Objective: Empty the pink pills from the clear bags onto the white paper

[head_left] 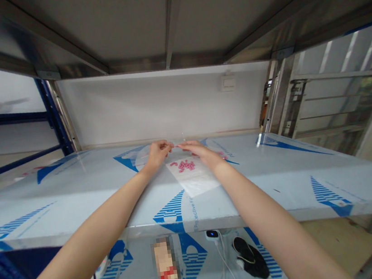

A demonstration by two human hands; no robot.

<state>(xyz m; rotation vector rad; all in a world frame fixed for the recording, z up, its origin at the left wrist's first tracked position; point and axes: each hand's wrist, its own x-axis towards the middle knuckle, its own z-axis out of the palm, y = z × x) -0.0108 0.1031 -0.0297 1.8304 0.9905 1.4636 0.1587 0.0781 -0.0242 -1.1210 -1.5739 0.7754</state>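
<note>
My left hand [161, 153] and my right hand [196, 148] meet fingertip to fingertip over the shelf, near the back wall. Both are closed in a pinch, and whatever they hold between them is too small and blurred to name. Just in front of them lies a thin white, see-through sheet or bag [197, 184], with a cluster of small pink bead-like pieces [186, 165] on or in it. A few more pink pieces [223, 155] show beside my right wrist. Clear plastic [142, 158] lies at the left hand's outer side.
The shelf [88, 207] wears blue-printed protective film, and a metal shelf [130, 28] hangs low overhead. Below are a pixelated phone-like object [166, 263], a small white device [213, 235] with cables and a black object [250, 257]. Metal posts [278, 95] flank the space.
</note>
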